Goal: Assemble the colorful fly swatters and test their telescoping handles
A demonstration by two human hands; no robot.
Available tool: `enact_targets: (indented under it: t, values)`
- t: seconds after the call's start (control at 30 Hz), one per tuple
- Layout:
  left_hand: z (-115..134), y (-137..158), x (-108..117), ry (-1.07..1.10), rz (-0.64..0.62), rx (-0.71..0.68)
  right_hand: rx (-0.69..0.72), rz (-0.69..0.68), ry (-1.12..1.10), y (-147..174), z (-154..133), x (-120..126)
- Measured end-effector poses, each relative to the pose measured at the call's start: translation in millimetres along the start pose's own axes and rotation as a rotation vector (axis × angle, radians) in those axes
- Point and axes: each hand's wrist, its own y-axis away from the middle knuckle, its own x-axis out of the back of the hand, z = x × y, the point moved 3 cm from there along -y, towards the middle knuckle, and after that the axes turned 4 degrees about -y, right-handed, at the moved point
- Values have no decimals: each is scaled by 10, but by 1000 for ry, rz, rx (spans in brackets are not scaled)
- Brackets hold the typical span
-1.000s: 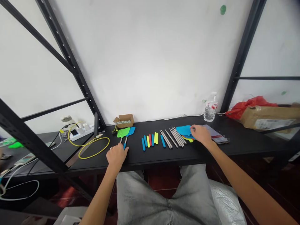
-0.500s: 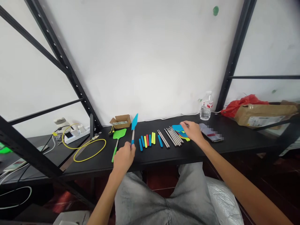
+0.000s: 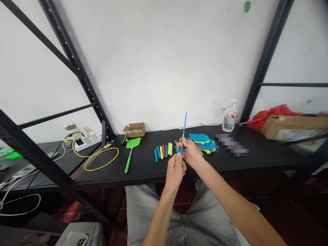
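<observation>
The left hand (image 3: 175, 169) and right hand (image 3: 191, 152) are together, closed on one slim blue swatter (image 3: 185, 124) with a silvery shaft and blue handle.

The left fingers grip the lower end of the handle; the right fingers pinch higher up, by the shaft; the swatter stands nearly upright, its flat head seen edge-on, above the front part of a matt black tabletop (image 3: 145, 169); behind the hands lie thin silvery rods (image 3: 176, 143), partly hidden; just left is a row of blue, yellow and red tubular handles (image 3: 163, 151); farther left lies a bright green swatter with a perforated head (image 3: 133, 142); right of the hands sits a pile of flat blue, yellow and red swatter heads (image 3: 202, 140).
</observation>
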Motion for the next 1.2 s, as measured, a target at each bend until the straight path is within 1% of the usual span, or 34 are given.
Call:
enact_targets:
  t: [0.07, 0.13, 0.17, 0.2, 0.23, 0.27, 0.3, 0.37, 0.4, 0.47, 0.53, 0.57, 0.63, 0.7, 0.77, 0.83, 0.87, 0.93, 0.97, 1.0, 1.03, 1.1, 1.2]
  values:
    - [37, 76, -54, 139, -40, 18, 12, 11, -18, -53, -24, -43]
    - [19, 223, -83, 238, -70, 54, 81, 71, -25, -159, -140, -44]
    - [-15, 306, -67, 257, -72, 82, 142, 128, -25, -217, -239, -14]
    - [-58, 379, -23, 234, -75, 109, 181, 155, -23, -272, -348, 27]
    - [-99, 429, 53, 168, -77, 131, 238, 172, -19, -312, -468, 81]
    - [-119, 444, 177, 67, -21, 109, 281, 161, -1, -334, -580, 139]
    - [-113, 418, 325, -81, 36, 60, 283, 134, 36, -339, -665, 197]
    - [-4, 266, 666, -465, 234, -114, 241, 88, 110, -299, -747, 307]
    - [71, 154, 821, -669, 320, -167, 206, 62, 139, -264, -742, 347]
    - [196, -95, 1071, -1031, 440, -127, 145, 21, 167, -196, -668, 394]
    - [268, -298, 1213, -1256, 463, -44, 99, 13, 164, -155, -553, 405]
    - [280, -363, 1247, -1334, 451, -12, 78, 20, 156, -146, -493, 400]
    - [261, -417, 1262, -1433, 380, 20, 39, 24, 145, -137, -386, 373]
    - [234, -392, 1243, -1475, 315, 11, 20, 0, 164, -122, -303, 326]
    - [252, -332, 1211, -1452, 323, -32, 10, -44, 230, -90, -232, 268]
    - [315, -283, 1137, -1313, 347, -124, -12, -85, 330, -43, -155, 198]
    - [346, -274, 1074, -1187, 318, -172, -34, -112, 388, -16, -110, 157]
    - [376, -288, 902, -858, 176, -220, -99, -188, 504, 43, -11, 60]
    - [371, -306, 809, -689, 103, -212, -134, -234, 549, 75, 38, 9]
    - [358, -328, 726, -541, 61, -195, -168, -283, 570, 107, 82, -42]
    - [341, -351, 663, -416, 60, -188, -200, -329, 563, 139, 120, -89]
    - [301, -392, 598, -244, 116, -195, -237, -382, 488, 192, 172, -155]
    - [261, -430, 615, -167, 190, -227, -230, -369, 414, 224, 223, -170]
